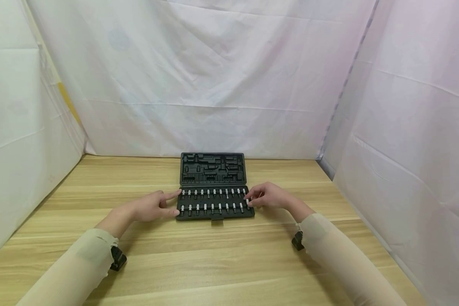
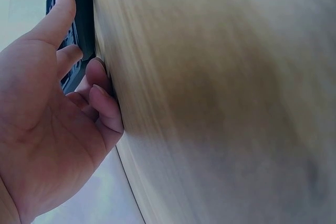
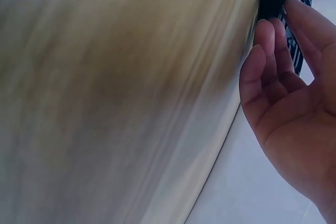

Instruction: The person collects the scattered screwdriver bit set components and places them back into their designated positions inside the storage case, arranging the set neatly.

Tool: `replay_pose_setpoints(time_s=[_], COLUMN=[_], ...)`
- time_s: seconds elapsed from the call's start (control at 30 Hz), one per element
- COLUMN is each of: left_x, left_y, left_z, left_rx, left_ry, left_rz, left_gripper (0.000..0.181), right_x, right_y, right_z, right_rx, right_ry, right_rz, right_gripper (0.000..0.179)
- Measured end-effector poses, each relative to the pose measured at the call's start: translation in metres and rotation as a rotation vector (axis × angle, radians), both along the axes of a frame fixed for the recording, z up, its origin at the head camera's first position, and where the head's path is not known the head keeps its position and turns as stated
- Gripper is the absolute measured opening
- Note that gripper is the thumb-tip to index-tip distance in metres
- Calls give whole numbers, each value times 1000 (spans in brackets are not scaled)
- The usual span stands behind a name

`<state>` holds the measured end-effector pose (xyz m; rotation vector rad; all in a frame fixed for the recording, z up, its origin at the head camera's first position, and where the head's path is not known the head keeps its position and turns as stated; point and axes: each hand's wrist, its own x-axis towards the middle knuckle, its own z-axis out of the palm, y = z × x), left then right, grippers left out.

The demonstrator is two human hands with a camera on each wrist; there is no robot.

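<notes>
A black plastic case (image 1: 210,217) lies unfolded on the table, with two rows of silver-topped bit sockets in its near half. At its left end is my left hand (image 1: 149,207), thumb and index finger spread and touching the edge. In the left wrist view the palm of the left hand (image 2: 47,114) shows, its other fingers loosely bent. My right hand (image 1: 269,196) is at the right end of the case, thumb and fingertips pinching a bit socket (image 1: 247,201) at the end of the near row. The right wrist view shows the right hand (image 3: 299,93), but the socket is hidden there.
The lid (image 1: 213,169) of the case stands raised behind, with moulded recesses inside. A wood-grain table (image 1: 199,263) extends around the case. White cloth (image 1: 199,85) hangs behind and at both sides. Each wrist carries a small black device.
</notes>
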<state>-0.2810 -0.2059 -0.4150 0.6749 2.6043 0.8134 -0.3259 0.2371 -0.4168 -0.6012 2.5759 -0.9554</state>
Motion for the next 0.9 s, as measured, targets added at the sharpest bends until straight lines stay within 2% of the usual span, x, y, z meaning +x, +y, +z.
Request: replay_pose_setpoints(time_s=[0.2, 0.43, 0.9], left_x=[-1, 0, 0], left_y=[1, 0, 1], left_z=[-1, -1, 0], left_rx=[8, 2, -7], left_ry=[-9, -10, -14], left_rz=[6, 6, 12], left_gripper=[87, 87, 87], right_x=[0, 0, -3], right_y=[3, 3, 1], right_z=[0, 2, -3], right_rx=[-21, -4, 17], right_ry=[-21, -42, -53], right_rz=[36, 37, 21], right_gripper=[21, 34, 32])
